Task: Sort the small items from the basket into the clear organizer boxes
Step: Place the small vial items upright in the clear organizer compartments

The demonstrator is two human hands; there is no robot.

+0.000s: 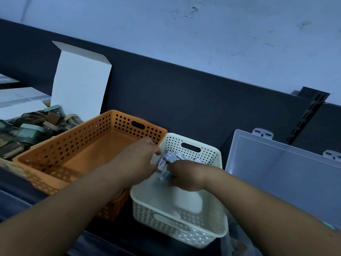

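The fingers of the left hand [140, 157] and of the right hand [186, 174] are enclosed by the white basket [220, 169]. Its perforated far wall stands just beyond the fingertips. The gap between the two hands is filled by the small items [172, 157], so hardly any passage is left there. Behind the right fingers, toward the person, the basket floor lies open. Left of the fingers, the orange basket [88, 143] stands just beside, and its inside is free. Right of the fingers, past the basket wall, the side is closed by the raised clear lid [276, 174]. Beyond the far wall, a dark panel [184, 100] rises. Upward the way is open.
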